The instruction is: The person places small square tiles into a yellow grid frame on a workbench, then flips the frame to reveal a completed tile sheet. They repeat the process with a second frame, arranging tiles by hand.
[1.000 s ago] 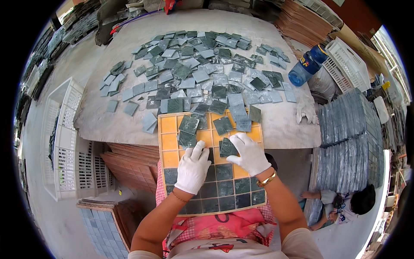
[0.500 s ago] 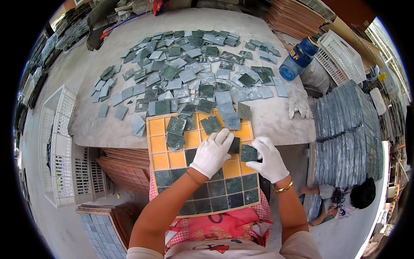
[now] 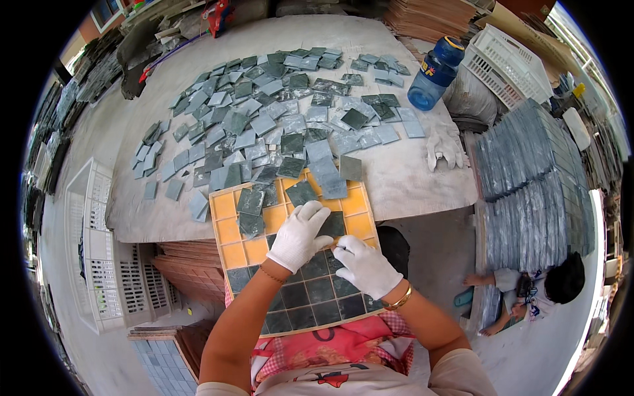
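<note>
A wooden-edged grid tray (image 3: 296, 331) with yellow cells rests in front of me, its far edge on the worktable. Dark square stone tiles (image 3: 307, 292) fill its nearer rows. My left hand (image 3: 295, 237), in a white glove, is closed over the middle of the tray, fingers and thumb at the edges of a dark tile (image 3: 333, 224). Also gloved, my right hand (image 3: 367, 265) is closed low over the tray's right side, fingertips together near the left thumb. Whatever is under those fingertips is hidden. Loose tiles (image 3: 250, 201) lie across the tray's far cells.
Loose grey-green tiles (image 3: 264, 122) spread over the pale worktable (image 3: 403, 188). A blue bottle (image 3: 432, 79) and spare gloves (image 3: 444, 150) stand at right, beside stacked tiles (image 3: 518, 204). A person (image 3: 535, 290) sits low at right. White crates (image 3: 99, 244) stand at left.
My right hand has moved left and inward over the tray; the green tile it held is no longer visible. My left hand stays over the tray. The whole view has shifted slightly.
</note>
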A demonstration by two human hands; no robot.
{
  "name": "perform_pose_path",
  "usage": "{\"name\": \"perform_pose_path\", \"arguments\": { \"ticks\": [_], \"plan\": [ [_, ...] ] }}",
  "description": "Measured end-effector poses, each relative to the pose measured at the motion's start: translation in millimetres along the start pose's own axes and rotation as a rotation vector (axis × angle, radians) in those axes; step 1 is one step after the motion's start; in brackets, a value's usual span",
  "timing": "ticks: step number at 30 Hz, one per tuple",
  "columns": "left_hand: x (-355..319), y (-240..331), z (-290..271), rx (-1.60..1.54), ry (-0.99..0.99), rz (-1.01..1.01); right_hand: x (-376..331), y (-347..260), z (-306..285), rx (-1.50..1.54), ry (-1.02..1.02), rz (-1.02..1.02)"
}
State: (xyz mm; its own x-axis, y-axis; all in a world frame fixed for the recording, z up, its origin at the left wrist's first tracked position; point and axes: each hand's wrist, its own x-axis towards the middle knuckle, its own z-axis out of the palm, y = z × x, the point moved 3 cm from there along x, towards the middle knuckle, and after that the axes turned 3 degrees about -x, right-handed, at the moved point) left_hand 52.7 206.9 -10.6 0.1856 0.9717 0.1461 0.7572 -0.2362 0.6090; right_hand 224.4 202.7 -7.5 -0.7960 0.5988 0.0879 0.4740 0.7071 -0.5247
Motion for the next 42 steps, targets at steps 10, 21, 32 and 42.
{"name": "perform_pose_path", "arguments": {
  "ticks": [10, 21, 32, 42],
  "plan": [
    [1, -11, -19, 0.231, 0.268, -0.181, 72, 38, -41, -0.315, 0.329, 0.024],
    [14, -34, -25, 0.053, 0.23, -0.267, 119, 50, -44, -0.247, -0.037, 0.006],
    [-31, -9, -25, 0.078, 0.175, -0.208, 147, 74, -68, 0.204, 0.211, 0.204],
    [-52, -3, -14, 0.083, 0.227, -0.238, 160, 26, -44, -0.247, 0.197, 0.146]
  ]
}}
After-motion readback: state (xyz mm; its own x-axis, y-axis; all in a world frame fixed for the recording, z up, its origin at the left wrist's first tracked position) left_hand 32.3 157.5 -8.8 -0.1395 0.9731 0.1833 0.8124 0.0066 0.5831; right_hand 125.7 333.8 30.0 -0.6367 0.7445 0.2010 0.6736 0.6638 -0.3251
